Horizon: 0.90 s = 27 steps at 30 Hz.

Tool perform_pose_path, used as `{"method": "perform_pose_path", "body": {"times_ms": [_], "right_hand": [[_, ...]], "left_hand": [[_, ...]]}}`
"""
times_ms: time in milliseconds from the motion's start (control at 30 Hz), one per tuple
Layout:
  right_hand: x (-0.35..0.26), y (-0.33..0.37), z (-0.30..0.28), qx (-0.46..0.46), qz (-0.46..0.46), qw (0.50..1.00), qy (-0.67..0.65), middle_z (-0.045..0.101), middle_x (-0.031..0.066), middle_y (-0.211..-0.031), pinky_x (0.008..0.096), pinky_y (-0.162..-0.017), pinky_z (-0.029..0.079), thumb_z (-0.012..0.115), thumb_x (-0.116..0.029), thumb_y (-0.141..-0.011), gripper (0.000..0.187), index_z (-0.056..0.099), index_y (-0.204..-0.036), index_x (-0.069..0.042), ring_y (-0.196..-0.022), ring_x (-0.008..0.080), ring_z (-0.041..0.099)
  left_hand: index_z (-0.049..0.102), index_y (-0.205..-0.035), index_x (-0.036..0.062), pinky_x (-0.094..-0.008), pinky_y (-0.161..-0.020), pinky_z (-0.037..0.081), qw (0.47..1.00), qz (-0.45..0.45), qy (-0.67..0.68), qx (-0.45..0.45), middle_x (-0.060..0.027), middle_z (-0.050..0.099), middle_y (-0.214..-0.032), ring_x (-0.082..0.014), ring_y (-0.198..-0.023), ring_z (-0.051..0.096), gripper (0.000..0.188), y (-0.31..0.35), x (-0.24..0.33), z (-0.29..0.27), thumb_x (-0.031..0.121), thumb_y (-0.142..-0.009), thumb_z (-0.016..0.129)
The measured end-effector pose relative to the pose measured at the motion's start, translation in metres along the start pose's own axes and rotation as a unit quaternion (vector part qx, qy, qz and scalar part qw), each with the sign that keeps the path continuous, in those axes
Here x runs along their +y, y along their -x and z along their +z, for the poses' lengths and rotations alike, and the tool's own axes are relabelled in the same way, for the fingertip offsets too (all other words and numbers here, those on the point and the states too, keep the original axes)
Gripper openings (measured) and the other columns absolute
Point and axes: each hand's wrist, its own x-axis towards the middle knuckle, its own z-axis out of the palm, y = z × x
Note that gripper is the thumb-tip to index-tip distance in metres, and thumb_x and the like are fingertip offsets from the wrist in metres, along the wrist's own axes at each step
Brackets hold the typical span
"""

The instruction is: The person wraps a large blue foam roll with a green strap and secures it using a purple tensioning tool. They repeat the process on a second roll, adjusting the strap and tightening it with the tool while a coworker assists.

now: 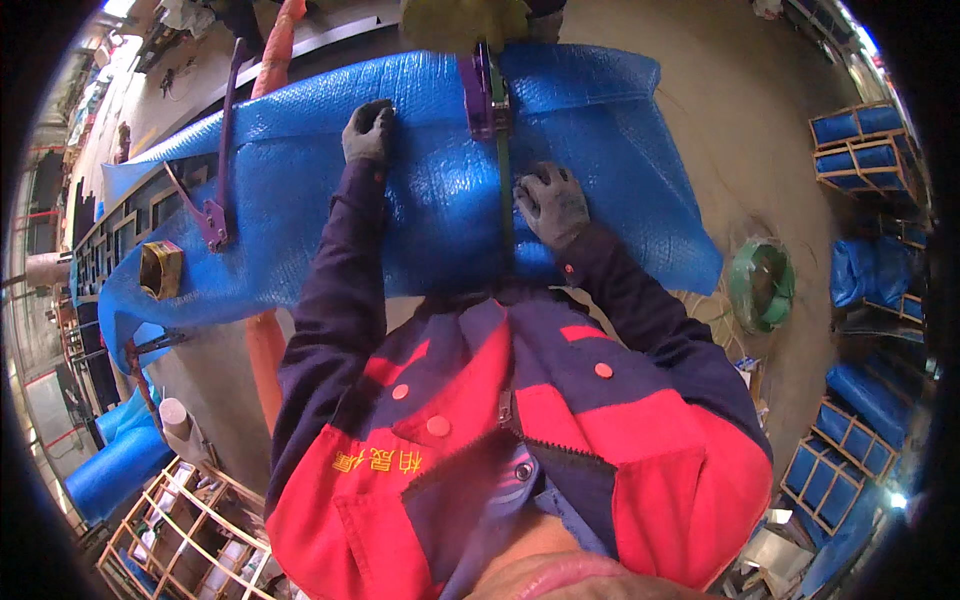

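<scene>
Blue bubble wrap (440,215) covers a long flat bundle in front of me. My left hand (368,130), in a grey glove, rests at a fold across the wrap; its fingers are curled in, and what they pinch, if anything, is hidden. To the right of a green strap (506,215), my gloved right hand (553,203) lies on the wrap with fingers bent and somewhat apart, their tips close to the strap. That strap runs across the bundle to a purple strapping tool (482,100) on the far side.
Another purple tool (213,222) and a tape roll (160,270) lie on the bundle's left part. A coil of green strapping (762,285) sits on the floor at right. Wood-framed blue packages (860,150) line the right side; a wooden crate (190,530) stands lower left.
</scene>
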Motion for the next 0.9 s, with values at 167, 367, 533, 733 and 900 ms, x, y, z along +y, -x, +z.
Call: {"method": "perform_pose_path", "body": {"times_ms": [167, 367, 533, 733, 900], "right_hand": [[-0.006, -0.007, -0.009, -0.026, 0.011, 0.999, 0.02, 0.063, 0.0149, -0.119, 0.0469, -0.092, 0.052, 0.071, -0.029, -0.092, 0.022, 0.07, -0.105, -0.011, -0.109, 0.0376, 0.061], [-0.003, -0.028, -0.017, -0.025, 0.133, 0.975, -0.174, 0.071, 0.0167, -0.112, 0.0448, -0.094, 0.053, 0.072, -0.032, -0.091, 0.028, 0.074, -0.108, -0.009, -0.108, 0.0364, 0.066], [-0.004, -0.043, -0.014, -0.098, 0.205, 0.925, -0.303, 0.075, 0.0169, -0.112, 0.041, -0.095, 0.053, 0.07, -0.032, -0.094, 0.033, 0.074, -0.115, -0.006, -0.107, 0.034, 0.071], [-0.002, -0.066, -0.01, -0.171, 0.27, 0.893, -0.318, 0.074, 0.0086, -0.095, 0.0332, -0.072, 0.052, 0.07, -0.034, -0.096, 0.029, 0.075, -0.104, -0.007, -0.081, 0.0224, 0.068], [0.004, -0.064, -0.018, -0.232, 0.394, 0.733, -0.505, 0.067, 0.0028, -0.079, 0.0261, -0.056, 0.046, 0.072, -0.039, -0.096, 0.033, 0.073, -0.092, -0.006, -0.064, 0.011, 0.058]], "left_hand": [[0.072, -0.116, 0.0015, -0.0266, -0.065, 0.055, 0.985, -0.091, 0.133, -0.068, -0.0072, 0.076, -0.099, -0.0115, -0.079, 0.067, 0.022, 0.066, 0.061, 0.024, 0.01, -0.095, 0.072], [0.071, -0.117, 0.0035, -0.0288, -0.066, 0.058, 0.947, -0.266, 0.124, -0.129, -0.0079, 0.074, -0.104, -0.0156, -0.079, 0.071, 0.027, 0.127, 0.079, 0.063, 0.016, -0.094, 0.076], [0.071, -0.116, 0.0033, -0.0306, -0.071, 0.058, 0.945, -0.262, 0.118, -0.155, -0.0082, 0.075, -0.103, -0.016, -0.086, 0.071, 0.027, 0.121, 0.066, 0.064, 0.018, -0.093, 0.077], [0.072, -0.114, 0.0054, -0.032, -0.067, 0.058, 0.968, -0.199, 0.031, -0.15, -0.0091, 0.076, -0.1, -0.0153, -0.085, 0.072, 0.025, 0.12, 0.06, 0.074, 0.017, -0.092, 0.077], [0.074, -0.113, 0.006, -0.0323, -0.077, 0.058, 0.95, -0.263, 0.041, -0.163, -0.011, 0.077, -0.104, -0.018, -0.093, 0.073, 0.027, 0.117, 0.051, 0.079, 0.02, -0.09, 0.078]]}}
